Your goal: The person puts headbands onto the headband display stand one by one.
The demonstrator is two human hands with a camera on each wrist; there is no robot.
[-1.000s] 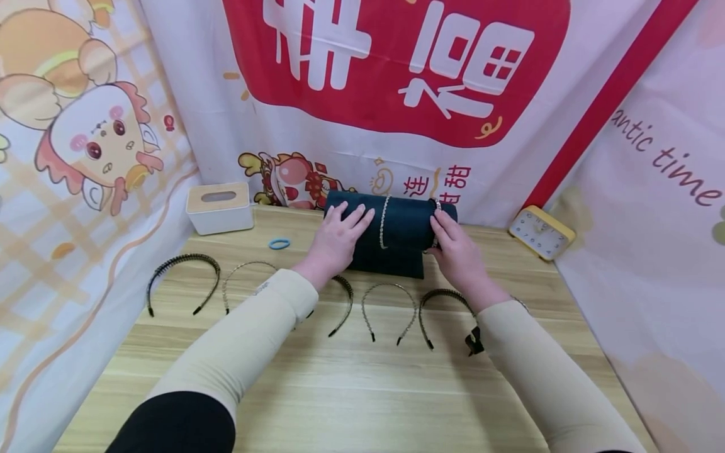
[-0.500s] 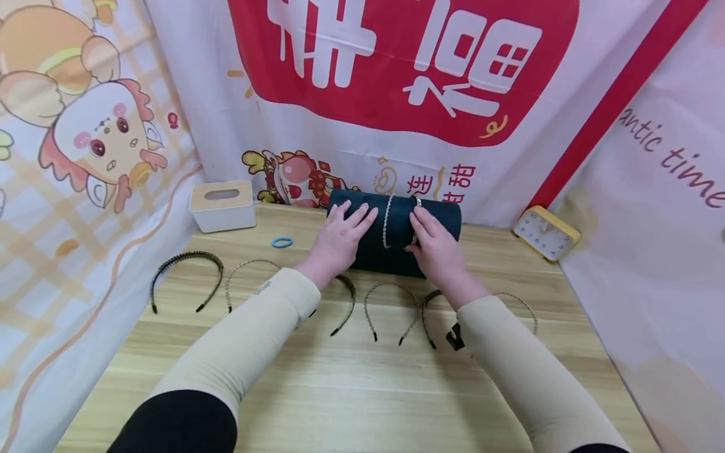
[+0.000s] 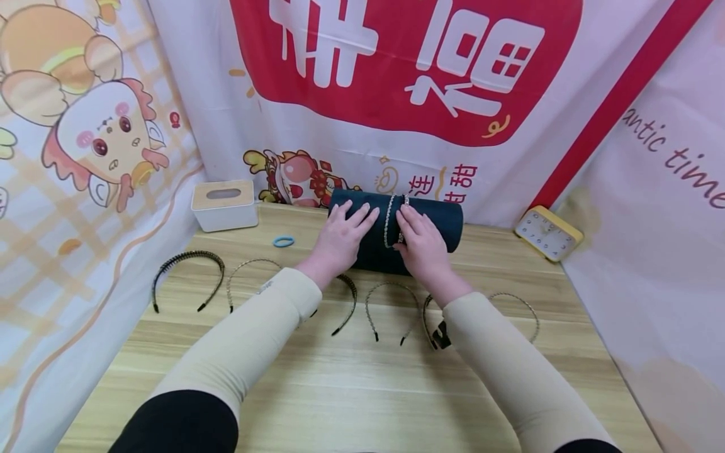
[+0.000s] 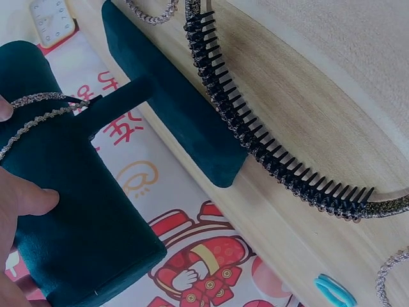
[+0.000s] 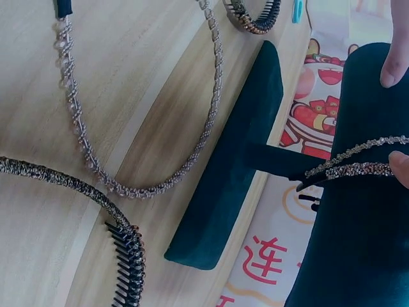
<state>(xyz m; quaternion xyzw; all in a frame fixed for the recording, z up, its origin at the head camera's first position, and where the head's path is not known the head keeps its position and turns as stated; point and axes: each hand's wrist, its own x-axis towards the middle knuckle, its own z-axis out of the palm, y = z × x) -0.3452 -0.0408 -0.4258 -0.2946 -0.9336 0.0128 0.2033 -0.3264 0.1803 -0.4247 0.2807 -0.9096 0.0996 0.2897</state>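
Observation:
A dark green velvet display stand point(image 3: 450, 217), a horizontal roll on a post and base point(image 5: 223, 179), stands at the table's back. My left hand point(image 3: 341, 242) holds the roll's left part, fingers spread over the top and thumb against the near side in the left wrist view. Two headbands circle the roll near its middle: a thin beaded headband point(image 3: 387, 223) and, just right of it, a thicker sparkly headband point(image 5: 358, 169). My right hand point(image 3: 423, 248) grips the thicker one, fingers over it and thumb below; its fingers hide part of the band. Both bands nearly meet at the post.
A row of headbands lies in front of the stand, including a toothed one point(image 3: 189, 255), a thin one point(image 3: 391, 284) and another point(image 3: 529, 305) partly behind my right sleeve. A tissue box point(image 3: 224, 217) and blue ring point(image 3: 283, 241) are at left, a yellow clock point(image 3: 549, 233) at right.
My right hand has slid the thicker headband leftward along the roll, from near its right end to beside the thin headband. My left hand has kept its place on the roll.

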